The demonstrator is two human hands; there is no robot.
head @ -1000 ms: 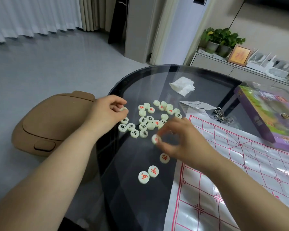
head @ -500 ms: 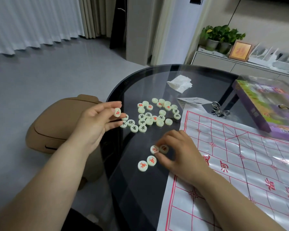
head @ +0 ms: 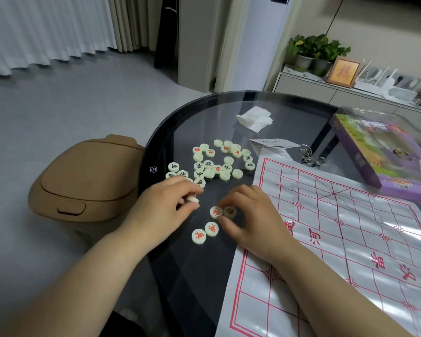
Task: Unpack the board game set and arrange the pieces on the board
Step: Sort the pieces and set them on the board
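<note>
counting hands: two, both bare; left hand [head: 165, 207] and right hand [head: 253, 215] are low over the glass table [head: 204, 288], near each other but apart.
pieces by the hands: five. single piece [head: 193, 199] is pinched between the left thumb and curled fingertips. pair of red pieces [head: 216, 212] lies flat on the glass, the two touching, with the right hand's bent fingers and thumb curled round them. second pair [head: 212, 228], also red-marked and touching, lies just nearer the person, with no hand on it.
pieces in the heap: about two dozen pale discs in the loose heap [head: 214, 164] beyond the hands, black and red marks mixed, several blank side up.
board: one board sheet [head: 350, 239], white with red lines, on the right of the table; the right wrist lies over its near left edge.
single items: one purple game box [head: 384, 152], one tissue [head: 254, 119], one paper slip [head: 272, 143], one bunch of metal clips [head: 309, 156], one tan bin [head: 88, 176] on the floor left of the table.
hidden or unclear: the left hand covers the heap's near-left edge, so no exact count. the single piece shows edge-on, its mark unreadable. board sheet and game box are cut off at the right.
changed from half a second ago: the left hand was raised at the heap's left side, showing the piece's red face; it is now down beside the right hand. the right hand stays at the same pair, and the second pair has not moved.
</note>
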